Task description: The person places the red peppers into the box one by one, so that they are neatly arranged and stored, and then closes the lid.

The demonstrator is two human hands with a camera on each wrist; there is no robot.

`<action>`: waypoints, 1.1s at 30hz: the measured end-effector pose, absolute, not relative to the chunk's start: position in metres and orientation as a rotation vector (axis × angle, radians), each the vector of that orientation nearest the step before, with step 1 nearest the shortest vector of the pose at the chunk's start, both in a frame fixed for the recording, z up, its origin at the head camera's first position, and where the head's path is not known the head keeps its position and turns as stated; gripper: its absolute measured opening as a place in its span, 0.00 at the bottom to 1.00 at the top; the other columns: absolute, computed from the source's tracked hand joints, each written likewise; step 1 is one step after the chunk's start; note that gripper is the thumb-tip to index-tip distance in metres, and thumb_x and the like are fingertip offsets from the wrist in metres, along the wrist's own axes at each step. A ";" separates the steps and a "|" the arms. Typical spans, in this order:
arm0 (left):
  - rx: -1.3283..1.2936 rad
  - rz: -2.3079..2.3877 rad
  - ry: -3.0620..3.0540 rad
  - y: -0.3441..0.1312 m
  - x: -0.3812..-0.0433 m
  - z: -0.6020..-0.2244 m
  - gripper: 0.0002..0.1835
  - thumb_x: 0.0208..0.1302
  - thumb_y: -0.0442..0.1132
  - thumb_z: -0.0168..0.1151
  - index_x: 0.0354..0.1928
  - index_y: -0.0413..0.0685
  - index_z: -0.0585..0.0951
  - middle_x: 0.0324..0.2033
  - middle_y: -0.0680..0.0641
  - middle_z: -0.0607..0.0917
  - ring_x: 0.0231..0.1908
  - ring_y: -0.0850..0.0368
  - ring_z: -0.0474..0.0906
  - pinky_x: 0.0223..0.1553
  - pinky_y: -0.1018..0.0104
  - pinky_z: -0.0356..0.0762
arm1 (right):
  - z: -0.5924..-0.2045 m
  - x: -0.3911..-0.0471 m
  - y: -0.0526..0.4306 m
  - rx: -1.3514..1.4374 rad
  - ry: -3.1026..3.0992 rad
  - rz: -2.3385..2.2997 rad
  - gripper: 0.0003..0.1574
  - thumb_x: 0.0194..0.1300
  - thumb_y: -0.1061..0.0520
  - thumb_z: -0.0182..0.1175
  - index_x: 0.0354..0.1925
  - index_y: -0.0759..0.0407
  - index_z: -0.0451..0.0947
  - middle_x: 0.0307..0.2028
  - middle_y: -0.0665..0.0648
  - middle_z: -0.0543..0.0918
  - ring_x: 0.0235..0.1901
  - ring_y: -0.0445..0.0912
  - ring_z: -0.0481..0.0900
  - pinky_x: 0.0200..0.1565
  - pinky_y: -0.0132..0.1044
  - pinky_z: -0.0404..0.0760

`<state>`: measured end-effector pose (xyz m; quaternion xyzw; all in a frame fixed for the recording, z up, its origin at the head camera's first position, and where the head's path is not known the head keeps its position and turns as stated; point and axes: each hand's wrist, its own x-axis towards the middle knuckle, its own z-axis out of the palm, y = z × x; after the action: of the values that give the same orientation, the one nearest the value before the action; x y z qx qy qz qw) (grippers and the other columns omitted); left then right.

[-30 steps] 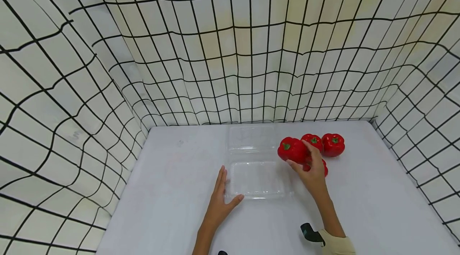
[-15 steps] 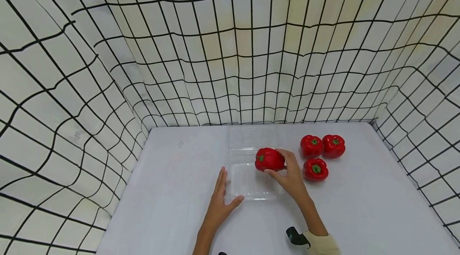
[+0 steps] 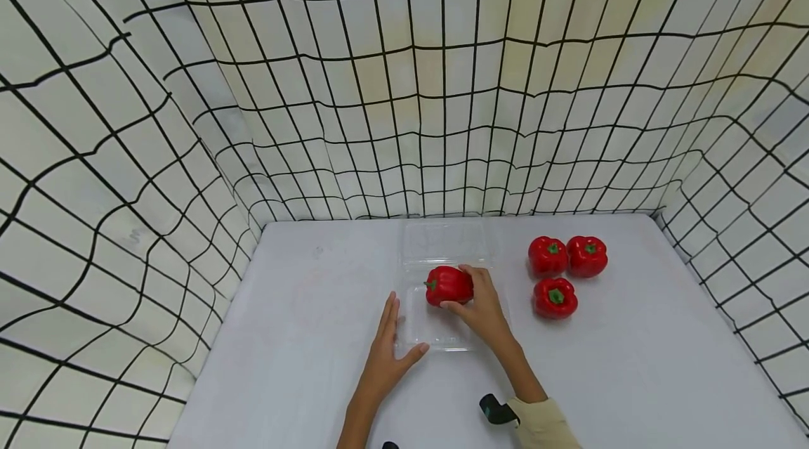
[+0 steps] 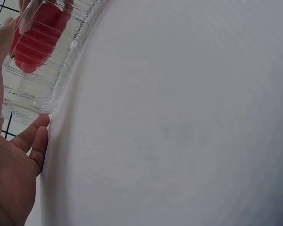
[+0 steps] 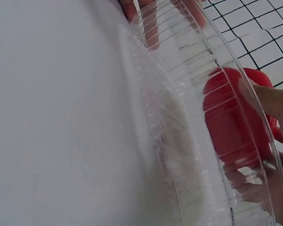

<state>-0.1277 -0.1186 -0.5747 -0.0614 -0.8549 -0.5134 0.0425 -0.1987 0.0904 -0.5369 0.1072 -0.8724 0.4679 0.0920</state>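
Note:
A red bell pepper [image 3: 447, 286] with a green stem lies on its side at the far left part of a clear plastic clamshell container [image 3: 442, 338]. My right hand [image 3: 485, 305] grips it from the right between thumb and fingers. Through the ribbed clear wall in the right wrist view, the pepper [image 5: 231, 117] shows within the tray. Whether it touches the tray's floor is hard to tell. At the tray's left front corner is my left hand [image 3: 384, 358], fingers straight and thumb spread along the front edge. The left wrist view shows the left hand [image 4: 12, 174] at the container's corner.
Three more red bell peppers stand right of the container: one at the back [image 3: 547, 256], another beside it [image 3: 587, 256], and one nearer [image 3: 555, 298]. The container's open lid [image 3: 445, 242] lies toward the back. Black netting [image 3: 442, 119] borders the white table [image 3: 303, 336].
My right hand has carried the bell pepper left and slightly down, from beside the other peppers into the container's area. The left hand has stayed at the container's corner.

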 end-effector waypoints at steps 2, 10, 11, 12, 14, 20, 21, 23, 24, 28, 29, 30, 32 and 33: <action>-0.189 -1.574 -2.614 -0.119 -0.128 -0.575 0.53 0.57 0.54 0.70 0.78 0.53 0.49 0.78 0.57 0.47 0.68 0.44 0.67 0.63 0.44 0.72 | -0.538 -0.201 0.085 0.329 -2.586 1.395 0.48 0.48 0.54 0.78 0.64 0.59 0.67 0.58 0.62 0.73 0.61 0.57 0.72 0.58 0.54 0.80; -0.171 -1.574 -2.616 -0.117 -0.128 -0.574 0.54 0.55 0.55 0.71 0.78 0.56 0.50 0.78 0.55 0.49 0.68 0.43 0.67 0.61 0.43 0.72 | -0.541 -0.206 0.065 0.329 -2.635 1.417 0.46 0.50 0.52 0.77 0.64 0.58 0.68 0.57 0.64 0.68 0.60 0.61 0.71 0.58 0.57 0.79; -0.174 -1.572 -2.618 -0.117 -0.128 -0.574 0.54 0.55 0.56 0.71 0.78 0.56 0.50 0.78 0.54 0.49 0.69 0.43 0.67 0.61 0.43 0.72 | -0.542 -0.206 0.064 0.333 -2.636 1.416 0.46 0.50 0.52 0.76 0.64 0.58 0.68 0.57 0.64 0.68 0.60 0.61 0.71 0.58 0.57 0.79; -0.178 -1.569 -2.620 -0.117 -0.129 -0.574 0.54 0.55 0.56 0.70 0.78 0.57 0.50 0.78 0.54 0.48 0.69 0.43 0.66 0.62 0.44 0.72 | -0.542 -0.206 0.062 0.333 -2.638 1.419 0.46 0.50 0.52 0.76 0.64 0.58 0.68 0.57 0.64 0.68 0.60 0.61 0.71 0.58 0.57 0.79; -0.190 -1.571 -2.618 -0.118 -0.129 -0.574 0.54 0.56 0.56 0.70 0.78 0.57 0.49 0.78 0.54 0.48 0.70 0.43 0.64 0.62 0.43 0.71 | -0.543 -0.207 0.059 0.328 -2.645 1.418 0.46 0.50 0.51 0.76 0.64 0.59 0.68 0.56 0.65 0.68 0.60 0.61 0.71 0.59 0.58 0.78; -0.202 -1.565 -2.623 -0.118 -0.130 -0.576 0.54 0.56 0.55 0.70 0.78 0.55 0.49 0.78 0.55 0.47 0.74 0.44 0.56 0.64 0.43 0.68 | -0.544 -0.206 0.053 0.261 -2.697 1.407 0.46 0.50 0.52 0.76 0.65 0.57 0.68 0.58 0.64 0.68 0.61 0.61 0.71 0.60 0.57 0.77; -0.199 -1.563 -2.627 -0.118 -0.130 -0.576 0.54 0.56 0.55 0.70 0.78 0.55 0.49 0.78 0.55 0.47 0.74 0.44 0.55 0.64 0.43 0.68 | -0.544 -0.205 0.052 0.255 -2.701 1.404 0.46 0.50 0.52 0.76 0.65 0.57 0.68 0.58 0.64 0.68 0.61 0.61 0.71 0.60 0.57 0.77; -0.194 -1.564 -2.630 -0.119 -0.130 -0.576 0.54 0.56 0.56 0.70 0.78 0.56 0.49 0.78 0.56 0.46 0.75 0.46 0.54 0.64 0.44 0.67 | -0.543 -0.205 0.052 0.250 -2.708 1.388 0.47 0.50 0.52 0.76 0.65 0.56 0.68 0.58 0.64 0.68 0.61 0.61 0.72 0.59 0.57 0.78; -0.196 -1.561 -2.630 -0.119 -0.130 -0.576 0.54 0.56 0.57 0.70 0.78 0.56 0.49 0.78 0.56 0.47 0.75 0.46 0.54 0.64 0.44 0.68 | -0.543 -0.205 0.052 0.253 -2.710 1.382 0.47 0.50 0.51 0.76 0.65 0.56 0.68 0.58 0.64 0.68 0.60 0.61 0.72 0.59 0.56 0.78; -0.215 -1.558 -2.617 -0.120 -0.129 -0.575 0.53 0.57 0.57 0.69 0.78 0.55 0.49 0.78 0.53 0.47 0.75 0.44 0.54 0.64 0.44 0.68 | -0.544 -0.205 0.050 0.258 -2.724 1.354 0.47 0.50 0.50 0.76 0.66 0.56 0.68 0.57 0.64 0.69 0.59 0.61 0.74 0.58 0.56 0.79; -0.220 -1.555 -2.614 -0.119 -0.129 -0.575 0.53 0.57 0.57 0.69 0.78 0.54 0.49 0.78 0.53 0.47 0.74 0.43 0.55 0.63 0.43 0.69 | -0.544 -0.205 0.050 0.260 -2.727 1.347 0.47 0.50 0.50 0.76 0.66 0.56 0.68 0.57 0.64 0.69 0.59 0.61 0.74 0.58 0.56 0.79; -0.225 -1.558 -2.610 -0.119 -0.129 -0.575 0.53 0.57 0.56 0.69 0.78 0.54 0.50 0.78 0.52 0.48 0.74 0.42 0.56 0.63 0.43 0.69 | -0.543 -0.205 0.049 0.266 -2.728 1.337 0.47 0.50 0.50 0.76 0.65 0.57 0.68 0.57 0.64 0.69 0.59 0.61 0.74 0.58 0.56 0.79; -0.233 -1.564 -2.600 -0.119 -0.129 -0.575 0.53 0.57 0.55 0.69 0.78 0.53 0.50 0.78 0.52 0.48 0.73 0.41 0.57 0.63 0.43 0.70 | -0.543 -0.205 0.048 0.262 -2.736 1.329 0.47 0.50 0.50 0.76 0.66 0.56 0.68 0.57 0.64 0.70 0.59 0.61 0.74 0.58 0.56 0.79; -0.232 -1.570 -2.597 -0.119 -0.129 -0.575 0.53 0.57 0.55 0.69 0.77 0.52 0.50 0.78 0.52 0.48 0.73 0.41 0.57 0.63 0.43 0.70 | -0.542 -0.206 0.047 0.262 -2.742 1.319 0.47 0.51 0.49 0.76 0.66 0.56 0.68 0.58 0.63 0.70 0.60 0.60 0.74 0.58 0.56 0.79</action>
<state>-0.1290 -0.1189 -0.5745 -0.0761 -0.8522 -0.5153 0.0492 -0.2056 0.0473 -0.5424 0.0856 -0.8969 0.4316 0.0437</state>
